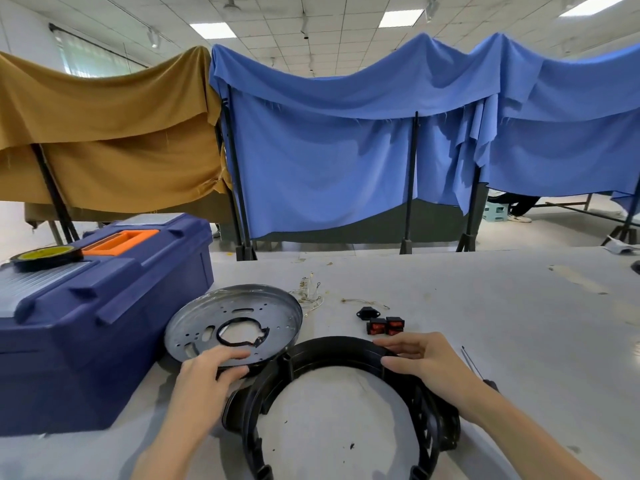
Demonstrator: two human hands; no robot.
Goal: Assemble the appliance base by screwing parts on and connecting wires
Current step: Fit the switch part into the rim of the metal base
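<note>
A round metal plate (242, 317) with a central hole lies tilted, its left side against the toolbox and its near edge on the black plastic base ring (332, 351). My left hand (204, 375) grips the plate's near rim, fingers on top and thumb under the edge. My right hand (422, 358) holds the ring's far right rim, fingers laid over it and thumb on its inner side. Two black switches with orange rockers (382, 325) and a small black socket (367, 312) lie beyond the ring. Thin wires (308, 294) lie behind the plate.
A blue toolbox (97, 306) with an orange handle fills the left of the grey table (485, 306); a tape roll (45, 256) sits on its lid. A thin screwdriver (472, 363) lies right of my right hand. Cloth-draped frames stand behind the table.
</note>
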